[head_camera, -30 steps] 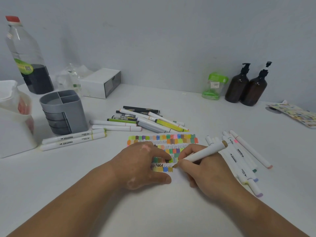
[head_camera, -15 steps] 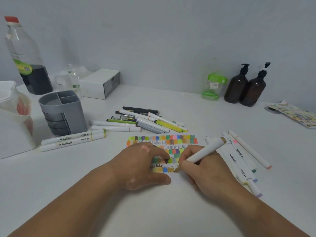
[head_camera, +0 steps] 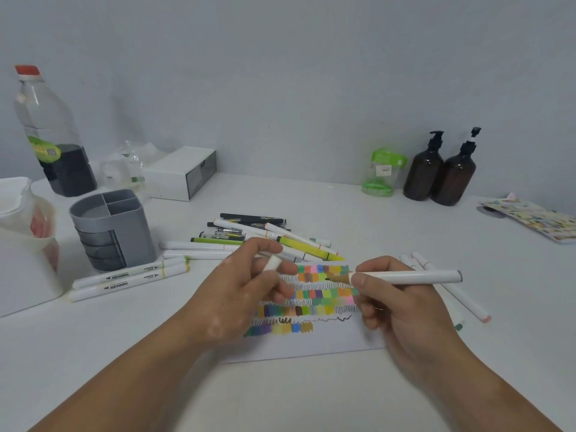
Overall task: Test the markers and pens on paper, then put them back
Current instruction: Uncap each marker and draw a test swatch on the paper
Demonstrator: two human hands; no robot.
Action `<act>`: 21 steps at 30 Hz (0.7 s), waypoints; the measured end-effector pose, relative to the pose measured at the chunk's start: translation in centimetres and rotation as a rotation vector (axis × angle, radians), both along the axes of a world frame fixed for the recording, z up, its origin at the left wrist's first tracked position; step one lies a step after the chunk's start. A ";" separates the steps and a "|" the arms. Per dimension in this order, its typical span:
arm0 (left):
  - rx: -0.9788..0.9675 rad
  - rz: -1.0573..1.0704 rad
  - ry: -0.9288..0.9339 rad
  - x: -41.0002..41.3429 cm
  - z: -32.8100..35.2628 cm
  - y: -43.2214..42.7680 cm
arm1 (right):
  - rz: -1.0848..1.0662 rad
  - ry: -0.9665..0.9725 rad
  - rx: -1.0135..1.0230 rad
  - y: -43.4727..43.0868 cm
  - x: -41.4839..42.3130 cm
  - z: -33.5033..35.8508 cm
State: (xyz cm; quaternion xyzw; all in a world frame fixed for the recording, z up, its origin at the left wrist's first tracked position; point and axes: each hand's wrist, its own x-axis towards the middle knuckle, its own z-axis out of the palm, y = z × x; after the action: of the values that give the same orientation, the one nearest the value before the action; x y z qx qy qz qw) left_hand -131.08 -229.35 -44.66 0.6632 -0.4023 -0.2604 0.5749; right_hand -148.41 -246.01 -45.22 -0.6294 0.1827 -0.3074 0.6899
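Note:
A white sheet of paper [head_camera: 330, 341] covered with rows of colour swatches lies on the table before me. My right hand [head_camera: 396, 307] grips a white marker [head_camera: 405, 276] held level above the paper, its brown tip pointing left. My left hand [head_camera: 246, 294] pinches the marker's white cap [head_camera: 271, 263] a short way left of the tip. A pile of pens and markers [head_camera: 258, 235] lies behind the paper. Two white markers [head_camera: 131, 277] lie to the left, and several more markers [head_camera: 452, 291] to the right, partly hidden by my right hand. A grey pen holder [head_camera: 112, 229] stands at the left.
A large plastic bottle [head_camera: 50, 135] and a white box [head_camera: 179, 173] stand at the back left. A white container [head_camera: 21, 244] sits at the far left. A green jar [head_camera: 383, 173] and two brown pump bottles [head_camera: 442, 173] stand at the back right, near a patterned sheet [head_camera: 530, 216].
Both hands have lifted off the paper. The marker went from writing at the bottom row to being held level, and my left hand now pinches the cap near its tip.

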 end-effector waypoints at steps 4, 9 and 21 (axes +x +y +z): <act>-0.029 -0.083 0.088 -0.3 -0.3 -0.2 | 0.047 -0.089 0.133 -0.2 -0.2 0.4; 0.027 -0.110 -0.048 -0.3 -0.3 -0.2 | 0.045 -0.091 0.058 0.0 -0.4 0.6; -0.014 -0.134 -0.077 -1.6 -0.4 -0.5 | 0.120 0.004 -0.104 0.9 -0.2 0.3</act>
State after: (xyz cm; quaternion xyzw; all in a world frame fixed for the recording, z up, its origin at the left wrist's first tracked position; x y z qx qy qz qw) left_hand -132.73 -229.82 -45.09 0.6404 -0.4693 -0.2699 0.5448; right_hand -148.58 -245.09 -44.94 -0.6748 0.1298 -0.2736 0.6730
